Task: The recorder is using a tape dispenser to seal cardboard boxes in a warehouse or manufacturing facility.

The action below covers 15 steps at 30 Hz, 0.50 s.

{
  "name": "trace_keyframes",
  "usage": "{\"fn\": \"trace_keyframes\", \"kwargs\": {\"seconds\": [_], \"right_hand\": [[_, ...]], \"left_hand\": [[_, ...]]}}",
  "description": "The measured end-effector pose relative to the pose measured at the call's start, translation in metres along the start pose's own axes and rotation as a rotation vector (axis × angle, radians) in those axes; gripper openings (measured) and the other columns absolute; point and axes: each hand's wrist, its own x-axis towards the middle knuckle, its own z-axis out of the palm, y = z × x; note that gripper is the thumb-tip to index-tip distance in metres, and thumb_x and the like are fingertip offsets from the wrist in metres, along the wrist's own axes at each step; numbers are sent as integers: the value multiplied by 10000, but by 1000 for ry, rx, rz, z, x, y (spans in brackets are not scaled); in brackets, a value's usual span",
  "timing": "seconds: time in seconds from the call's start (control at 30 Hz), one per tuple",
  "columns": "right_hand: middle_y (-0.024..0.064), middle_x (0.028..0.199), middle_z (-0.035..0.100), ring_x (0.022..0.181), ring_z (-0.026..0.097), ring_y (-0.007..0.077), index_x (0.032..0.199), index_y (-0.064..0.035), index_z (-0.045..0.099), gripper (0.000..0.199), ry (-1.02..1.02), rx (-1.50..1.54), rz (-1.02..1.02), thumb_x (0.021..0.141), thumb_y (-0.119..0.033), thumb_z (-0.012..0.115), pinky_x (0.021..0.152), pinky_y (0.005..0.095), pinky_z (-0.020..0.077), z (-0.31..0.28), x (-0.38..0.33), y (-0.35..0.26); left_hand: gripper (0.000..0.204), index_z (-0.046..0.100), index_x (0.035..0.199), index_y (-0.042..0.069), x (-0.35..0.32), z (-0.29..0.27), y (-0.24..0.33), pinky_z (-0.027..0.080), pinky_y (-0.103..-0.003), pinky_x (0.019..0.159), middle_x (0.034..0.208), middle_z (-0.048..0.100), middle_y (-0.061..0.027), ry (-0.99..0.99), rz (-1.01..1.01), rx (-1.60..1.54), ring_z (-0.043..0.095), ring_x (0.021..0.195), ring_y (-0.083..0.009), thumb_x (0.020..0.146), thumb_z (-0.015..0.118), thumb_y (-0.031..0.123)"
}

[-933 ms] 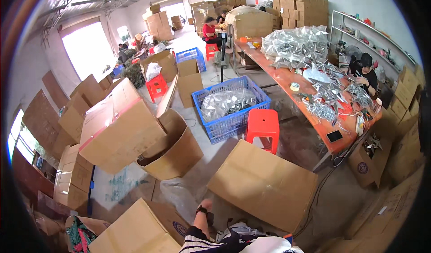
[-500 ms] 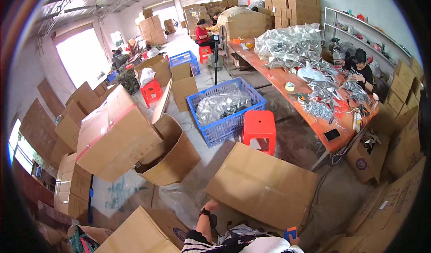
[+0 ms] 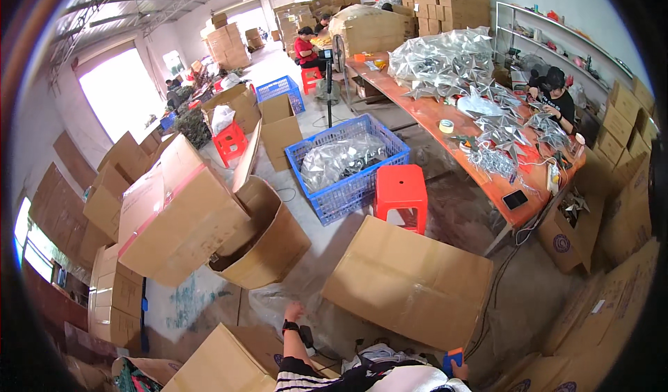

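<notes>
A closed cardboard box [image 3: 407,281] with tape over its top stands right in front of me. My left hand [image 3: 294,312], a dark watch on its wrist, is left of that box and apart from it, over a clear plastic sheet [image 3: 268,300] on the floor. Its fingers are too small and blurred to read. By the box's near right corner, my right hand [image 3: 460,370] is closed round a small blue-and-orange tool [image 3: 452,358] of a kind I cannot make out. Another cardboard box [image 3: 219,364] lies near my left forearm.
Beyond the box are a red stool [image 3: 401,196] and a blue crate [image 3: 348,190] with silvery bagged pieces. An open carton [image 3: 271,253] stands left. A person [image 3: 553,100] works at the orange table [image 3: 452,159] among silver stars. Cables [image 3: 495,288] run along the floor at right.
My left hand has come off the near left edge of the box and moved left and slightly up. My right hand still holds the blue-and-orange tool. The view has shifted slightly.
</notes>
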Motion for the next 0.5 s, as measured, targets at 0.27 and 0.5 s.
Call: {"fn": "trace_keyframes", "kwargs": {"seconds": [0.27, 0.5], "right_hand": [[172, 798, 630, 750, 617, 308, 1161, -123, 512, 531, -20, -110, 43, 723, -402, 619, 655, 408, 465, 20, -15, 7], [125, 1006, 585, 919, 556, 280, 1136, -148, 502, 472, 48, 301, -201, 755, -410, 597, 796, 377, 434, -10, -77, -60]], "left_hand": [[247, 577, 945, 33, -28, 73, 56, 452, -309, 526, 733, 617, -77, -211, 371, 167, 575, 612, -178, 818, 472, 217], [211, 502, 1047, 17, 29, 123, 81, 459, -298, 565, 835, 565, -82, -1101, 371, -447, 541, 663, -187, 862, 432, 92]]}}
